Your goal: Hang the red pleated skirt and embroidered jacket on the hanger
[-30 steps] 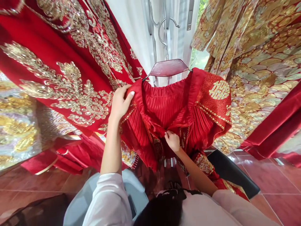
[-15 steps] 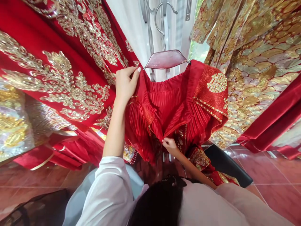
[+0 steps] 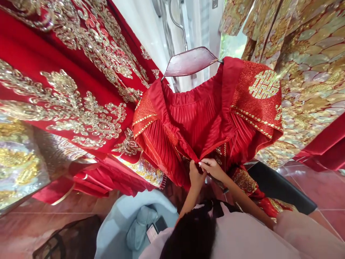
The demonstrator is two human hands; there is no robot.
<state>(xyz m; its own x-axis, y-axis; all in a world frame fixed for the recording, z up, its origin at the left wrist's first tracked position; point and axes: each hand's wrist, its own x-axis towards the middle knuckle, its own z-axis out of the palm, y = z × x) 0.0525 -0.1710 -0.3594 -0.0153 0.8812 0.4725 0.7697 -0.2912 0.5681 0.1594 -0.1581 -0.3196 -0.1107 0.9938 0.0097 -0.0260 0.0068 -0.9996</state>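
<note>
Two front edges [image 3: 186, 141] of the red top [image 3: 161, 153] meet low at centre, right hand [image 3: 211, 167] pinching the join, left hand [image 3: 196, 176] nearly closed on cloth just beside, presumably keeping them together. Top hangs mid-view on hanger [image 3: 190, 62], which seems to take the weight and spread the shoulders [image 3: 242, 88], sparing both hands.

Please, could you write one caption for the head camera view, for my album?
Left hand and right hand, close together at the neckline of a red pleated garment on a hanger.
</note>
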